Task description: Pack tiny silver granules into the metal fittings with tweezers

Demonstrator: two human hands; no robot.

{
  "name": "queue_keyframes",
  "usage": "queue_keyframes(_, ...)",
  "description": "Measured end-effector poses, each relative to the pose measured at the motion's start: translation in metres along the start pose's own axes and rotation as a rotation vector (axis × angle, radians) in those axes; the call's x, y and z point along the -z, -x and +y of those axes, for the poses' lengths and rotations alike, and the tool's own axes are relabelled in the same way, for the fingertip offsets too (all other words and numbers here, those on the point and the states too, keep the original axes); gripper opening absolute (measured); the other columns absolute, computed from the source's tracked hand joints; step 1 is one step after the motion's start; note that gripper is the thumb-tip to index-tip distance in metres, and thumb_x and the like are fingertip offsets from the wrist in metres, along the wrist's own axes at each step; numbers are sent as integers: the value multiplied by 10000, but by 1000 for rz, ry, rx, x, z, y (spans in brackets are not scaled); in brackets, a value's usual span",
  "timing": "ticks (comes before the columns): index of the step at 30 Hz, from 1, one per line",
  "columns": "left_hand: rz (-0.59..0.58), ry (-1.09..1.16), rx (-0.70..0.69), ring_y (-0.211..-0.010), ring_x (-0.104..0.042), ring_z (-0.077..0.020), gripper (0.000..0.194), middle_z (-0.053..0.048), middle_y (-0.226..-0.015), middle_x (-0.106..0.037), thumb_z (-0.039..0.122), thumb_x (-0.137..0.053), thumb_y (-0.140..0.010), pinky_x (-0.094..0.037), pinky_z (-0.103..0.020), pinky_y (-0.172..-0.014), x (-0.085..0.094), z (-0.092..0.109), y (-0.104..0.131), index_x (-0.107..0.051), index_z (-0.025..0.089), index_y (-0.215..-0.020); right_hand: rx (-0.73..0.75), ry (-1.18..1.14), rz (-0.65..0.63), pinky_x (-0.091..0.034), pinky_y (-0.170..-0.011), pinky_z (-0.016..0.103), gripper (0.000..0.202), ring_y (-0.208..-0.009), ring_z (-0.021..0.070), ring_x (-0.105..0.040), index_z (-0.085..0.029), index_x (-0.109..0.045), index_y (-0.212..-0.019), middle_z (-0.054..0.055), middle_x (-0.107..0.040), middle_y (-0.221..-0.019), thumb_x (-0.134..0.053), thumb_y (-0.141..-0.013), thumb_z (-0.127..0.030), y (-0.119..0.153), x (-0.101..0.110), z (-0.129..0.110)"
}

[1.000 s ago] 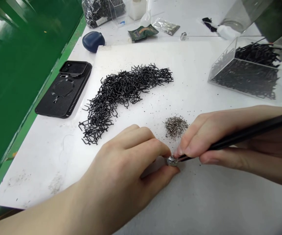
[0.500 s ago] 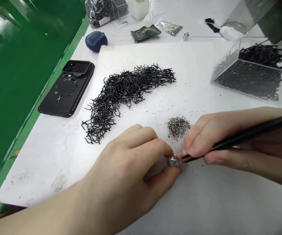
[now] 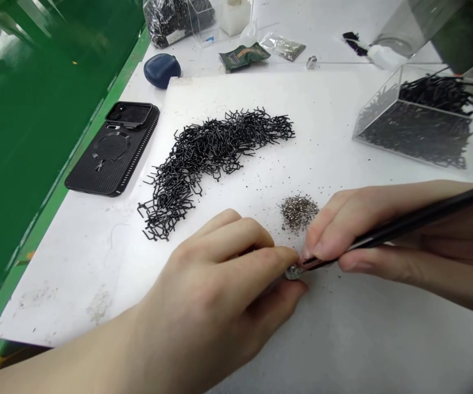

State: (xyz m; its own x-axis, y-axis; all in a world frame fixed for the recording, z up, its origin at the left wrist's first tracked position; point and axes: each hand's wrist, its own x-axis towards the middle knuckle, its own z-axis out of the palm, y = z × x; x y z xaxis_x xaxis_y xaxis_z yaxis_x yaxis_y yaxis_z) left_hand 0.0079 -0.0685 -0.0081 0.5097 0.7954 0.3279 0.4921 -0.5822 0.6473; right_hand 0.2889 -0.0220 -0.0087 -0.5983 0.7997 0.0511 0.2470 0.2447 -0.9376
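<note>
Between the thumb and index finger of my left hand [image 3: 223,279] is a small shiny metal piece [image 3: 293,272], partly covered by the fingertips. My right hand [image 3: 355,230] grips black tweezers [image 3: 416,219], whose tips reach the metal piece from the right. Whether the tips pinch anything is too small to tell. Just beyond both hands lies a small heap of tiny metallic bits [image 3: 299,212]. A curved pile of bent black pieces [image 3: 215,142] stretches across the white sheet [image 3: 322,120] beyond my left hand.
A black phone [image 3: 113,148] and a dark blue case [image 3: 162,70] lie at the left. At right stands a clear box [image 3: 416,131] holding black strips. Toward the back are a green packet [image 3: 244,56], a clear bag [image 3: 285,46] and a bag of black pieces [image 3: 166,22].
My left index finger has slid forward and curls closer over the metal piece. The tweezers and my right hand have shifted slightly left. The piles look the same.
</note>
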Motion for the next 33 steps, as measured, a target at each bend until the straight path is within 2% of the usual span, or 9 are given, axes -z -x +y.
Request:
queue_keyframes(3, 5, -68, -36, -838, -742, -148, 299, -13, -912, -814, 228, -746, -1223, -704, -261, -821, -5, -2, 5, -854, 180, -949, -19, -1, 0, -771, -782, 336, 99, -907, 271, -918, -501, -964, -1103, -23, -944, -1003, -884, -1111, -560, -1, -3, -1)
queue_keyframes(9, 27, -81, -83, -796, -738, -127, 384, 10, -881, -794, 304, -704, -1266, -679, -222, -820, -12, -7, 10, -831, 206, -917, -15, 39, 51, -753, -718, 356, 50, -836, 279, -904, -507, -972, -1087, -33, -941, -975, -924, -1080, -495, -5, -6, -3)
queue_keyframes(12, 23, -98, -57, -804, -755, -131, 394, 6, -883, -796, 289, -695, -1269, -681, -226, -822, -11, -4, 9, -821, 211, -903, 4, 50, 56, -728, -681, 343, 70, -787, 261, -885, -492, -968, -1064, -37, -931, -942, -912, -1088, -526, -5, -5, -3)
queue_keyframes(16, 21, -107, -36, -802, -752, -134, 377, 8, -875, -789, 277, -693, -1267, -686, -233, -842, -8, -1, 9, -841, 204, -928, 40, 100, 67, -716, -694, 345, 66, -808, 257, -889, -480, -953, -1111, -31, -933, -969, -888, -1116, -481, -3, -4, -1)
queue_keyframes(18, 23, -102, -24, -832, -765, -140, 352, 5, -890, -795, 284, -710, -1259, -689, -236, -839, -7, -1, 8, -857, 200, -950, 53, 143, 80, -714, -691, 362, 101, -800, 259, -884, -489, -945, -1103, -35, -927, -959, -856, -1136, -525, -3, -5, 0)
queue_keyframes(22, 4, -23, -8, -872, -796, -124, 205, -3, -938, -826, 182, -808, -1177, -634, -190, -711, -2, -1, 6, -907, 189, -999, 60, 173, 80, -706, -678, 378, 137, -806, 267, -881, -516, -947, -1111, -42, -925, -954, -833, -1144, -583, -1, -6, 2)
queue_keyframes(25, -30, 25, 75, -888, -815, -118, 131, -12, -959, -851, 97, -857, -1093, -608, -168, -671, 0, -1, 2, -942, 182, -1042, 61, 166, 96, -708, -710, 367, 144, -835, 256, -889, -508, -939, -1112, -47, -927, -972, -824, -1154, -583, 0, -3, 3)
queue_keyframes(29, -4, 53, 79, -842, -803, -109, 105, -2, -907, -843, 78, -922, -1006, -570, -154, -620, -2, -4, -2, -950, 177, -1028, 33, 112, 58, -713, -751, 355, 72, -859, 241, -887, -440, -939, -1114, -22, -925, -997, -873, -1135, -464, -3, 4, 5)
queue_keyframes(33, 5, 35, 127, -808, -787, -86, 116, 20, -887, -835, 86, -952, -975, -570, -138, -653, -3, -5, 1, -949, 195, -1011, 16, 33, -14, -705, -782, 288, 73, -891, 195, -885, -441, -920, -1151, -57, -921, -1043, -889, -1118, -384, -8, 8, 5)
